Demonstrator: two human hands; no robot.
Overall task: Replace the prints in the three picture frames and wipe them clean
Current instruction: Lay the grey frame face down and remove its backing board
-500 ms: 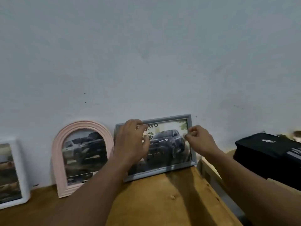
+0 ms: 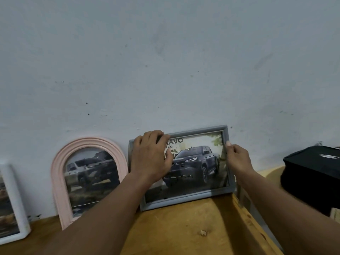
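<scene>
Grey frame [image 2: 185, 199], left hand [image 2: 150, 159] holding top rail, right hand [image 2: 238, 159] pinching edge

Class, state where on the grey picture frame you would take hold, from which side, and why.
Probably its right rail from the right, where the right hand pinches, plus the top rail from above. The grey frame leans on the wall, back hidden, and the pink arched frame crowds its left rail.
</scene>
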